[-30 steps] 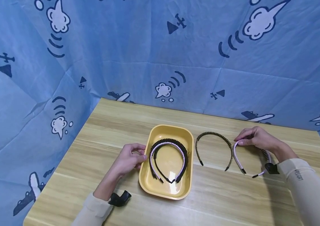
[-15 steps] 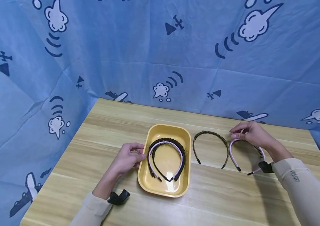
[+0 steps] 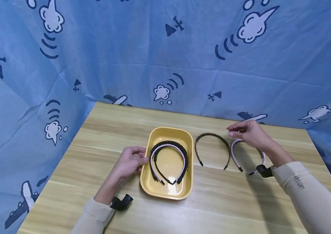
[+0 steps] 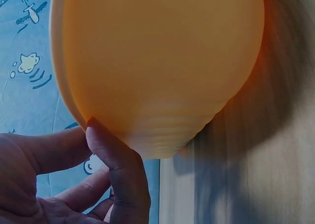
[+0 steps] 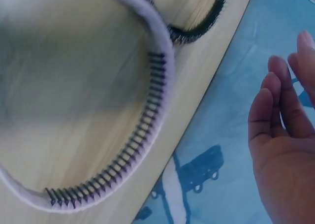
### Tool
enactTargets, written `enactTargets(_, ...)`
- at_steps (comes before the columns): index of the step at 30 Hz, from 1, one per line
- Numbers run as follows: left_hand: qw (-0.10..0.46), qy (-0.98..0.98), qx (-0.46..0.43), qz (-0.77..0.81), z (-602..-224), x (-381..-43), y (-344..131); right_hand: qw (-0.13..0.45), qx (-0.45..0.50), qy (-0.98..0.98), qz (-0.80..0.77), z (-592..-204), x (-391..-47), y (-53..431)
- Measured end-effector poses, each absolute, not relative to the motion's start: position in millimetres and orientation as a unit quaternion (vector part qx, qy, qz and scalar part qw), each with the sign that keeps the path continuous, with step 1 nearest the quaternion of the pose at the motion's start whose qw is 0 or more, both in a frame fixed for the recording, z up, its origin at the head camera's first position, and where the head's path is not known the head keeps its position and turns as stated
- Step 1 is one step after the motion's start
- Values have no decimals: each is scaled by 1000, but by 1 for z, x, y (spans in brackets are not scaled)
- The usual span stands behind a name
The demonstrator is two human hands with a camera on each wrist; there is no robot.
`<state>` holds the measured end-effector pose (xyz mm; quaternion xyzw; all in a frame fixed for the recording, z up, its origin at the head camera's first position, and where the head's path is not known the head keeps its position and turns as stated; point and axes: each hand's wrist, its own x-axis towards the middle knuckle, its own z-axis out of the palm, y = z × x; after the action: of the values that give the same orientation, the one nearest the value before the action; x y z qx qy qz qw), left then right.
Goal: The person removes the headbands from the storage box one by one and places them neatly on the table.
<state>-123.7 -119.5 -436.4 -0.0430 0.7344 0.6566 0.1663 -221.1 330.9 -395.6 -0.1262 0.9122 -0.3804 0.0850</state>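
My left hand (image 3: 128,162) pinches the left rim of a yellow plastic tray (image 3: 165,131); the left wrist view shows thumb and finger at its edge. Inside the tray lie a lilac headband (image 3: 152,167) and black headbands (image 3: 186,164), nested and overlapping. My right hand (image 3: 250,134) hovers with loosely bent fingers over the top of another lilac headband (image 3: 232,153), partly covering it in the head view. In the right wrist view that hand is apart from the headband with dark comb teeth (image 5: 156,93). Between tray and right hand lies a dark, brownish headband (image 3: 212,134).
The wood-grain table (image 3: 118,120) extends around the tray, with its back edge against a blue patterned cloth (image 3: 124,78). The right forearm's sleeve (image 3: 309,191) reaches in over the table's right side and casts a shadow.
My right hand has let go of the right lilac headband and risen off it, which now lies on the table. My left hand stays on the tray rim. The head view has shifted slightly.
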Motion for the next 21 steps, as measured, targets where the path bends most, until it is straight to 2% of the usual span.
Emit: enactTargets(21,171,740,-34,649,-434,-124,-118,89,-136,908,-385,-362,-191,265)
